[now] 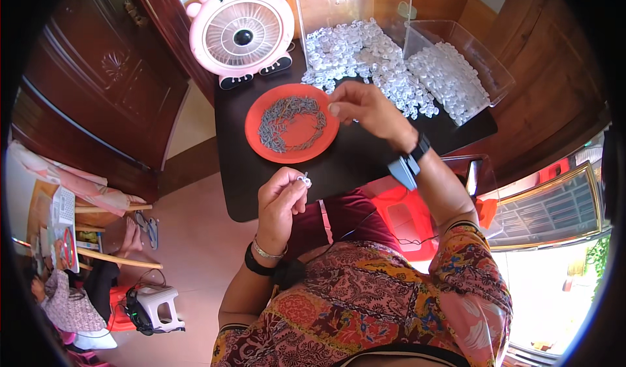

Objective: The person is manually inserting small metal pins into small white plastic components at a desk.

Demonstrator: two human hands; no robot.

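Note:
My left hand (279, 201) is closed, pinching a small white plastic cable clip (304, 180) between thumb and forefinger near the table's front edge. A thin grey nail seems to stick up from that clip. Beyond it lies an orange-red round plate (253, 131) with many small grey nails (272, 124) spread in a ring. My right hand (373, 111) hovers by the plate's right rim, thumb and forefinger pressed together; whatever is between them cannot be made out. Loose white clips (385, 67) are heaped on the table behind the right hand.
A pink animal-shaped fan (243, 34) stands at the table's back left. At the back right, a clear plastic bin (499, 83) holds more white clips. The dark table (238, 188) ends just before my body. To the far left, another person sits near a white stool (160, 307).

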